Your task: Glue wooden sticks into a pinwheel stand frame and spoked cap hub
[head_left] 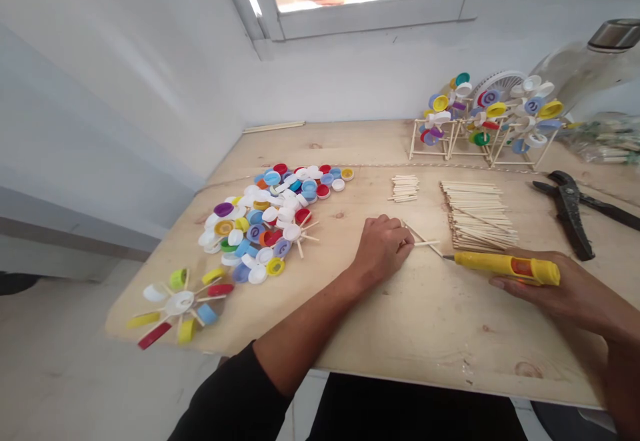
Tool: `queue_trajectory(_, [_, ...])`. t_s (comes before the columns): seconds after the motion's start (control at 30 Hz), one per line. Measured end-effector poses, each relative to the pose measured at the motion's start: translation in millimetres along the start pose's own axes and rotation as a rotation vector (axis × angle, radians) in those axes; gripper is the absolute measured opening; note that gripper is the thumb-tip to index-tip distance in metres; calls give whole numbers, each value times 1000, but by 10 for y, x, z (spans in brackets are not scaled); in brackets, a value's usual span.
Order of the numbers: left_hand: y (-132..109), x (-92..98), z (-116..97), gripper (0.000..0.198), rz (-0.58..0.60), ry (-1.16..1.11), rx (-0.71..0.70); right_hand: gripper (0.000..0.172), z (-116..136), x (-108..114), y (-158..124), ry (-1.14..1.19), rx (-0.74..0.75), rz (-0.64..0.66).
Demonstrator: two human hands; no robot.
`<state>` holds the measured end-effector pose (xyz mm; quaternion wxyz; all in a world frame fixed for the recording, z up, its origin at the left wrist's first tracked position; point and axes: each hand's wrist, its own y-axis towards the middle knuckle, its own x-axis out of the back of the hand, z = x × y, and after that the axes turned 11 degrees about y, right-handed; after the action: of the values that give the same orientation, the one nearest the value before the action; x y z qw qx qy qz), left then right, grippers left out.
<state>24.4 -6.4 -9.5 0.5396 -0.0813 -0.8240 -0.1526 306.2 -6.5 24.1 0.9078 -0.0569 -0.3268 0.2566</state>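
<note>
Sticks [427, 243], glue gun [493, 263] in closed hands [383, 247] [555, 294].

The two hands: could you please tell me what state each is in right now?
Left hand: closed, holding crossed wooden sticks.
Right hand: closed, holding a yellow glue gun.

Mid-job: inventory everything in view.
Table: 1, tan, centre
Caps: many, mixed, left
Wheel: 1, mixed, front left
Hub: 1, white, by caps
Short sticks: several, pale, centre
Long sticks: many, pale, right
Windmills: 3, mixed, back right
Fan: 1, white, behind windmills
Bottle: 1, clear, back right
Bag: 1, clear, right
Cutters: 1, black, right
Rear sticks: few, pale, back left
String: 1, pale, across table
Window: 1, grey, back
Crossed sticks: 2 visible, pale, centre
Glue gun: 1, yellow, right
Left grip: 1, on crossed sticks
Right grip: 1, holding glue gun
</note>
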Motion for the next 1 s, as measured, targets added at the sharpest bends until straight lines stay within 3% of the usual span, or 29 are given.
queue_trajectory(1.0, [-2, 1, 4, 15, -3, -1, -1, 50, -19, -3, 4, -28, 24, -53])
